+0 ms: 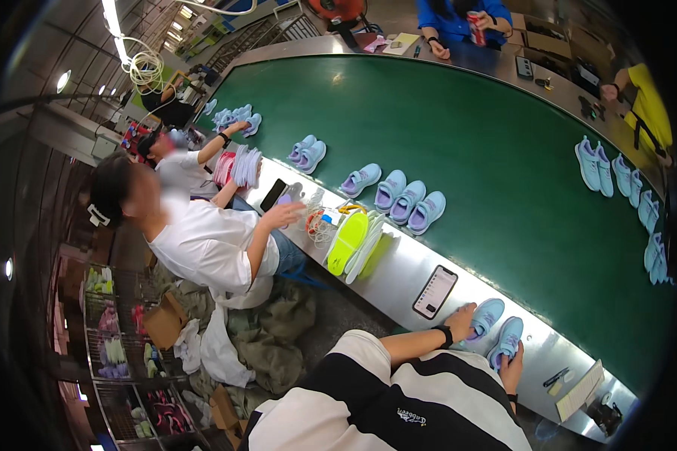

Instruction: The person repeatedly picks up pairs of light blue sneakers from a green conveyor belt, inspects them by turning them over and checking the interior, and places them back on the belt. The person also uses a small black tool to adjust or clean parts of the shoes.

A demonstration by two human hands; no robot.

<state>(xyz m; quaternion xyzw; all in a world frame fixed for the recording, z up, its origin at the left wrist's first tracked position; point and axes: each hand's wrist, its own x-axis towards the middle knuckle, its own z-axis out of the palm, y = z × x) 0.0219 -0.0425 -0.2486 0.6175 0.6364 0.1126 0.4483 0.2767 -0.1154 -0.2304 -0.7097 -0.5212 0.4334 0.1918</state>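
Observation:
Two light blue sneakers with lilac insides stand side by side at the metal edge of the work table in front of me. My left hand is closed on the heel end of the left sneaker. Below and to the right, my right hand grips the right sneaker along its outer side. Part of each hand's fingers is hidden by the shoes. A phone with a lit screen lies just left of my left hand.
Several matching sneakers stand along the green belt, with more at its right side. Left of the phone are yellow-green insoles. Co-workers sit at left and across. A notepad and pen lie at right.

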